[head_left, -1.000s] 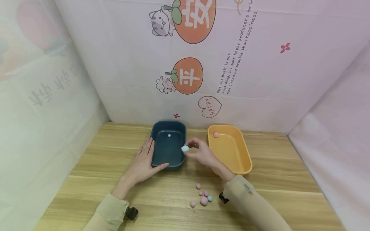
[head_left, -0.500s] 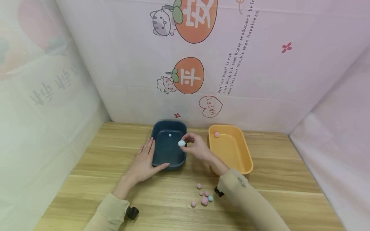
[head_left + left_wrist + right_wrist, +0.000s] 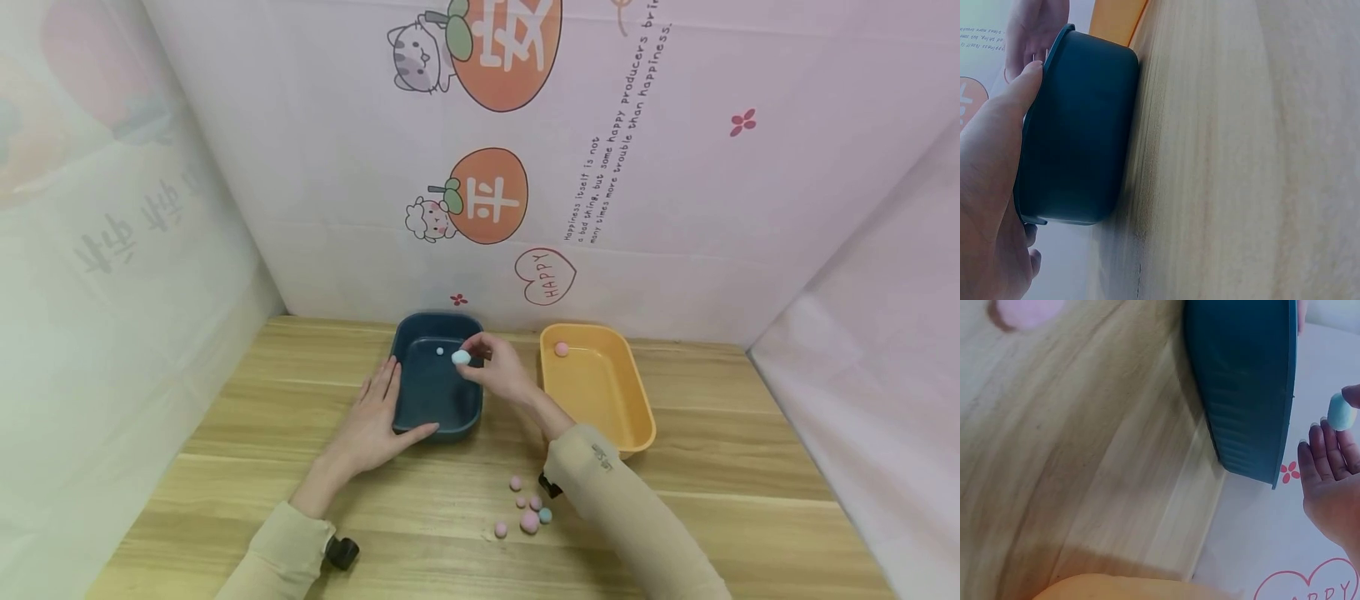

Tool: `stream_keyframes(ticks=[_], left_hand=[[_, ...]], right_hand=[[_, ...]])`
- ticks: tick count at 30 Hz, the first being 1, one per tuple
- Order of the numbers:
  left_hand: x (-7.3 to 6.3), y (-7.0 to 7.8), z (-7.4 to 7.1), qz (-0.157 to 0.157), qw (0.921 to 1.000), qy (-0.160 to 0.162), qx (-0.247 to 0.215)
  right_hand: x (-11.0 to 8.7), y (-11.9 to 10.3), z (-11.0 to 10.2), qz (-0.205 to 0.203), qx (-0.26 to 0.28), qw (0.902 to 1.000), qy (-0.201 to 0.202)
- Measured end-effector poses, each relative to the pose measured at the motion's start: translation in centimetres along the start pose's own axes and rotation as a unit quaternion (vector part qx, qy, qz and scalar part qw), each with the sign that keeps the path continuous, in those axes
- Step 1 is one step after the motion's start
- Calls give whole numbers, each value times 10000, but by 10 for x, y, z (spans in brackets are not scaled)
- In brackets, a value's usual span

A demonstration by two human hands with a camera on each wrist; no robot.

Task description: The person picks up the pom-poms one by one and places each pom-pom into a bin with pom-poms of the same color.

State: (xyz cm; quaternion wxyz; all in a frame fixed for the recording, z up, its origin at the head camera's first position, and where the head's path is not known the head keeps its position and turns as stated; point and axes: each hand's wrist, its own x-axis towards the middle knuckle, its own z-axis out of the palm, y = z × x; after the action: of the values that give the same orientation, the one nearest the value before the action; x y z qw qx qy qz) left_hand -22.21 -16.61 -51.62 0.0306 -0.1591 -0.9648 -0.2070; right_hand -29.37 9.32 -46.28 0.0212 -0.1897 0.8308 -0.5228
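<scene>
Head cam first: your right hand (image 3: 506,375) has a pale blue ball (image 3: 461,357) pinched between thumb and fingertips, right over the far-right part of the dark teal tray (image 3: 431,392). Right wrist view puts that ball up above the rim, not touching the tray, and it pokes out past your fingertips. I'd guess that's why you're pinching it instead of palming it, since something that small would be fiddly to let go of otherwise.

Your left hand (image 3: 367,421) isn't gripping anything as far as I can tell: fingers stretched over the left rim, thumb laid out along the near edge. Probably just there so the tray doesn't skid.

One tiny pale blue bead (image 3: 439,352) sits on the teal tray's floor, toward the far end. Over to the right, the yellow tray (image 3: 600,400) has a pink ball (image 3: 561,349) in its far-left corner. Both trays sit side by side with a gap, I reckon so either's an easy reach.

Loose on the wooden table (image 3: 420,533), near side, you've got five pink balls (image 3: 529,522) and one blue ball (image 3: 545,516) bunched together.
</scene>
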Motion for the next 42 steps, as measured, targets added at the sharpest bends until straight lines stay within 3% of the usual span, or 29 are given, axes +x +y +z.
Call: stream_keyframes(ticks=[23,42], left_hand=[[0,-5,2,108,9999,88,-7],[1,-5,3,70,9999,74,37]], right_hand=[[24,-8,5,65,-273,9995,164],[19,1,2,70,-108,9998,165]])
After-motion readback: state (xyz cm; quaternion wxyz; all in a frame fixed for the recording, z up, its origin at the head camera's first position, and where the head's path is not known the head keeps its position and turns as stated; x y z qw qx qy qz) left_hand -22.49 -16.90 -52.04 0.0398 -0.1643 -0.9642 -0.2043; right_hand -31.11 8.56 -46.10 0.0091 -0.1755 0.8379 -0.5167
